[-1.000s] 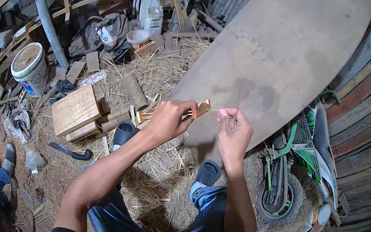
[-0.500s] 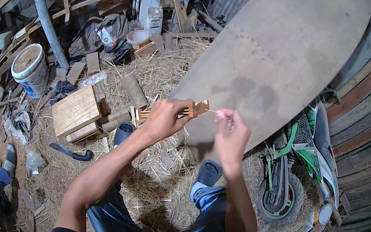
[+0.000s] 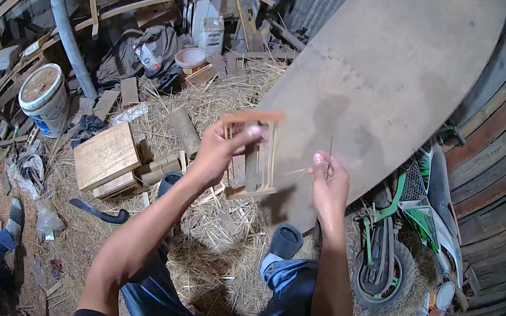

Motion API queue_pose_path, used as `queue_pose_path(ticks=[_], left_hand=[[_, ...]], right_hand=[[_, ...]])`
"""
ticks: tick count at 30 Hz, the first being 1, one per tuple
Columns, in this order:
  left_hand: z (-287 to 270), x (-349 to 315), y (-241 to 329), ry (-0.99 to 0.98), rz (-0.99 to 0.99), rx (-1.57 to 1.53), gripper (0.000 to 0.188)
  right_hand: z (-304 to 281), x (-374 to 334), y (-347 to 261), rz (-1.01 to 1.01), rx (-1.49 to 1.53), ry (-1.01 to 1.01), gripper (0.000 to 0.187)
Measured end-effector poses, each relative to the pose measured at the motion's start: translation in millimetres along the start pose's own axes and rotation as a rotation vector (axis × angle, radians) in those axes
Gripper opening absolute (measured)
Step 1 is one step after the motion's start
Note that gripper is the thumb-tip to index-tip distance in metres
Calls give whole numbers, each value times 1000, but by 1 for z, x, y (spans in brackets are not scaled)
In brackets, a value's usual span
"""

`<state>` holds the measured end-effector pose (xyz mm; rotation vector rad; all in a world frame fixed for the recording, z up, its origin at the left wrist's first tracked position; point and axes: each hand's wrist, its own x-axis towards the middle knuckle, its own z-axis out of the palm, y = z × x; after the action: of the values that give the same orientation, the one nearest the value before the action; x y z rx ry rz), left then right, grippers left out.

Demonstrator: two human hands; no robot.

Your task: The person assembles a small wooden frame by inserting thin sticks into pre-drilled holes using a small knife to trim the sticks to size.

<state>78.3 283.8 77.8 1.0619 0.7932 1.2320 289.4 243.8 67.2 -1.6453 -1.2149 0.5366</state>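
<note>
My left hand [image 3: 218,153] is closed round a small wooden frame [image 3: 252,117], held upright above the straw. Two short wooden bars make its top and bottom, and several thin sticks run between them. My left fingers partly cover its near side. To the right, apart from the frame, my right hand [image 3: 330,185] pinches a thin stick [image 3: 331,144] between thumb and fingers. The stick points upward; a second pale sliver by the fingertips is too blurred to name.
A large flat board [image 3: 395,68] slopes behind my hands. Left of my feet are a wooden block [image 3: 108,156] and a dark blade with a curved handle [image 3: 100,210]. A motorbike [image 3: 387,261] stands right, a bucket [image 3: 42,93] far left. Another person's foot [image 3: 15,218] shows at left.
My left hand has turned the frame from lying sideways to upright, its sticks now facing me. My right hand has moved right and slightly down, away from the frame, with the thin stick.
</note>
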Motion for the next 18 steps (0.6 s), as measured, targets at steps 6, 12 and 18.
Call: queue_pose_path(ticks=[6, 12, 18], left_hand=[[-24, 11, -3, 52, -50, -321, 39], [-33, 18, -7, 126, -50, -589, 43], [-30, 14, -9, 146, -64, -597, 44]], right_hand=[[7, -16, -13, 63, 242, -353, 30], [12, -25, -27, 95, 371, -405, 35], [9, -29, -40, 263, 573, -545, 37]])
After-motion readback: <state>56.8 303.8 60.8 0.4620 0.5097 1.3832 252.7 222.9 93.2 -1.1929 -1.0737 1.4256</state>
